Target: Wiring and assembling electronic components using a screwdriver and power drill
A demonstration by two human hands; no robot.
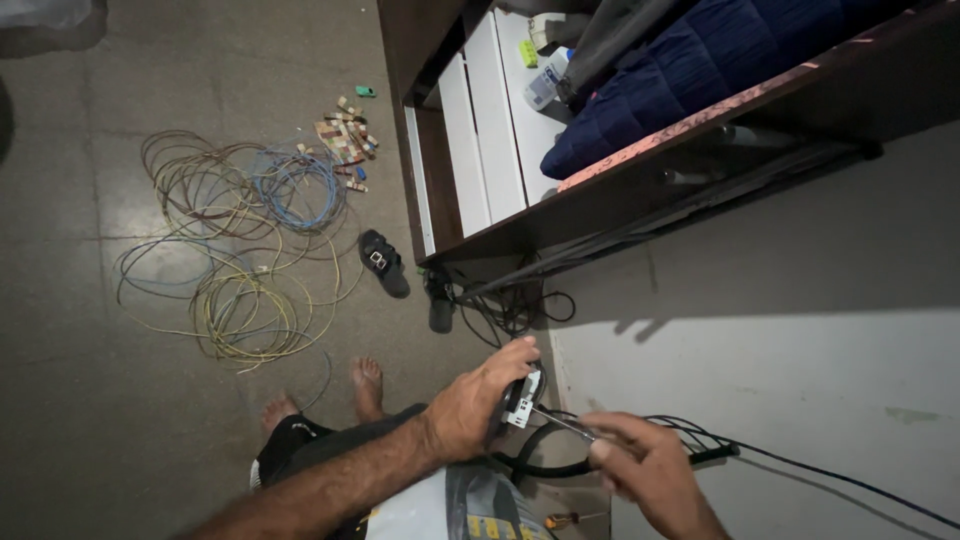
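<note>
My left hand point(478, 400) grips a small white and black electrical fitting point(523, 400) held against the base of the wall. My right hand point(650, 472) holds a thin screwdriver point(562, 424) whose tip points into that fitting. Black cables point(700, 445) run from the fitting along the wall to the right. My bare feet point(366, 385) stand on the grey floor below.
Coils of coloured wire point(240, 250) lie spread on the floor at left, with small connector pieces point(345, 140) beyond them. A black sandal point(384, 262) lies by a dark wooden bed frame point(640, 190) bearing a blue blanket point(690, 70). Another screwdriver point(565, 520) lies near my legs.
</note>
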